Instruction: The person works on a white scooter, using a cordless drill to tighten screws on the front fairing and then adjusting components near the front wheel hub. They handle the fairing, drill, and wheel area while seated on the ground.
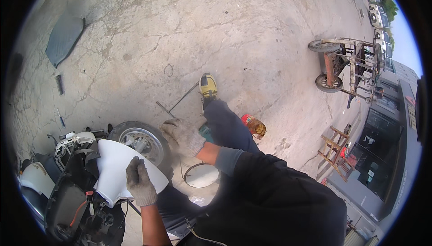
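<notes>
A smooth white body panel stands at the front of a partly stripped scooter at the lower left. My left hand, in a grey work glove, lies against the panel near its lower edge, with fingers stretched flat along it. Its thumb is not clear to see. To the right of the panel, my right hand, gloved too and slightly blurred, hovers over the edge of a wheel with a silver rim. Its fingers extend to the left, and nothing shows in them.
A T-shaped metal wrench lies beside my yellow shoe. Near my legs are a bottle of amber liquid and a round, pale, dark-rimmed object. A grey panel lies far left; a bare vehicle frame and wooden chair stand right.
</notes>
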{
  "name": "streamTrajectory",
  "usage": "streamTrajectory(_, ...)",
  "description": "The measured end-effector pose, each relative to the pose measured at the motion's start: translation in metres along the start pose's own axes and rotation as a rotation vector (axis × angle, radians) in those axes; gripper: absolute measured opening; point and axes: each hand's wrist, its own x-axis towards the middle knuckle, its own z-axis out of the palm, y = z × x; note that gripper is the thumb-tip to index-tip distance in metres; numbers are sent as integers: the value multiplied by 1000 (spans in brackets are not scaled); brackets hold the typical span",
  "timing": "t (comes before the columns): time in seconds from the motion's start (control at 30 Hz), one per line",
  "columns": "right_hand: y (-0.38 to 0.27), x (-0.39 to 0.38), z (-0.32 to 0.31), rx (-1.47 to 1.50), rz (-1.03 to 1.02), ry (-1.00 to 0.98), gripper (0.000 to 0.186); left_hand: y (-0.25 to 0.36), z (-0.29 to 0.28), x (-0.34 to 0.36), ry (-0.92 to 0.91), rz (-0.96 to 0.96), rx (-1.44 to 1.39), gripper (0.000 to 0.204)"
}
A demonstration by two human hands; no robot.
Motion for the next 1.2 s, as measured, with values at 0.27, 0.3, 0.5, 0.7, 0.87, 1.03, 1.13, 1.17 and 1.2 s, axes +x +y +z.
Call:
streamTrajectory(0.27, 26, -29, -268, -81, 363, 170, 27, 60, -81, -37, 295, -475, 2, 46)
streamTrajectory(0.3, 40, -26, -303, -84, 449, 182, 28, 75, -80, -26, 406, -503, -35, 35)
streamTrajectory(0.5, 114, -110, -500, -155, 1099, 642, 37, 197, -41, 46, 2, 7, 209, 33)
streamTrajectory(0.7, 100, -273, -558, -1, 1588, 736, 43, 326, 17, 143, -41, -31, 537, 63)
streamTrajectory(0.87, 64, -333, -529, 244, 1855, 870, 38, 400, 63, 172, -116, -63, 528, 67)
streamTrajectory(1.03, 43, -307, -521, 380, 1878, 907, 35, 475, 125, 172, -163, -82, 520, 70)
streamTrajectory(1.13, 42, -278, -536, 331, 1812, 1025, 35, 522, 164, 188, -201, -77, 525, 73)
streamTrajectory(1.17, 42, -268, -539, 328, 1806, 1080, 35, 540, 176, 198, -218, -69, 534, 74)
streamTrajectory(1.2, 40, -258, -539, 333, 1799, 1179, 35, 559, 186, 210, -227, -51, 542, 74)
